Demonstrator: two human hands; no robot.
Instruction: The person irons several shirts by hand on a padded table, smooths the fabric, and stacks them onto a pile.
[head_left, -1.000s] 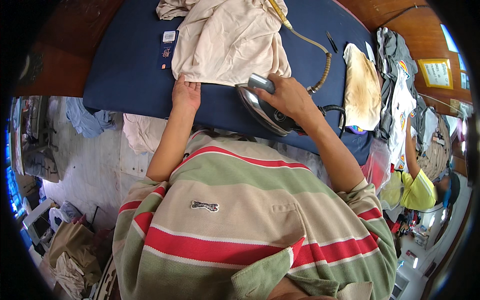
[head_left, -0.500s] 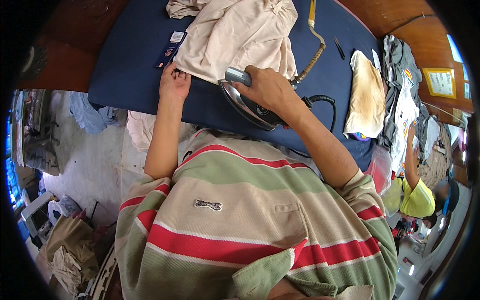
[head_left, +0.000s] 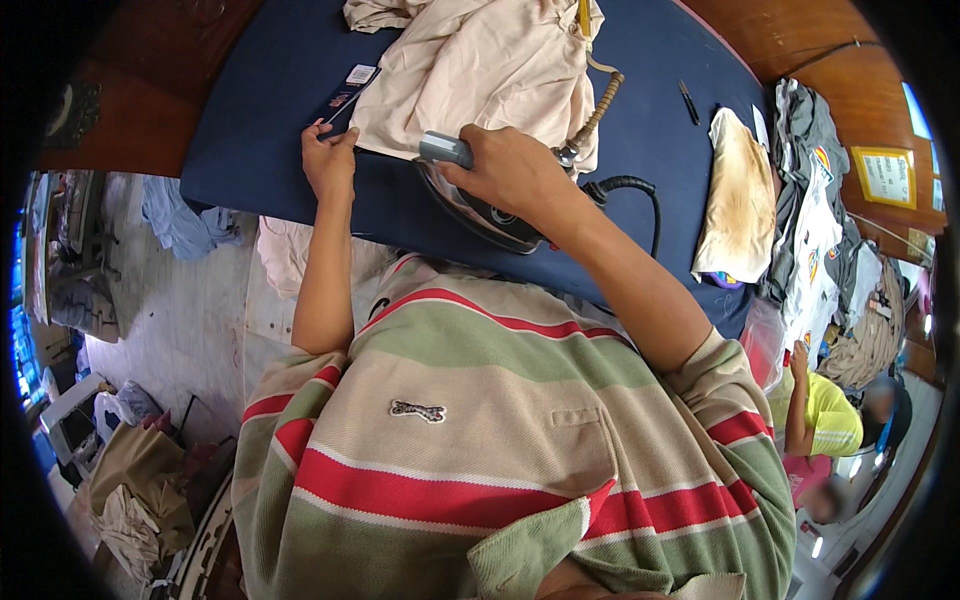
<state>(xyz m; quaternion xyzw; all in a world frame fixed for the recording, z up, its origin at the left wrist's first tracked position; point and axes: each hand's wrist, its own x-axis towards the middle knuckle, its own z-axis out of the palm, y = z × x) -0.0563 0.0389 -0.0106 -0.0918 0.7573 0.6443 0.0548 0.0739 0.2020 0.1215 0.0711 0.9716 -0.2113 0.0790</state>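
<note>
A cream garment [head_left: 470, 70] lies on the dark blue ironing table [head_left: 265, 90], its lower hem toward me. My left hand [head_left: 328, 165] is closed at the hem's left corner, fingertips pinching the cloth beside a dark blue hang tag [head_left: 347, 95] with a white label. Wrapped around the grey handle [head_left: 445, 149] of a steam iron, my right hand [head_left: 510, 170] holds it at the table's near edge. The iron's dark body [head_left: 490, 228] is partly hidden under this hand. A wrapped hose [head_left: 600, 105] and a black cord [head_left: 650, 205] run from the iron.
At the right lie a scorched cream pad [head_left: 738, 195], a small black tool [head_left: 689, 102] and a pile of grey and white clothes [head_left: 810, 220]. Blue cloth [head_left: 188, 220] hangs below the table's left. Another person in a yellow top [head_left: 835, 415] is at far right.
My right hand and the iron have shifted slightly left. My left hand has turned and closed at the hem corner, moving a little left. The person in yellow has lowered an arm.
</note>
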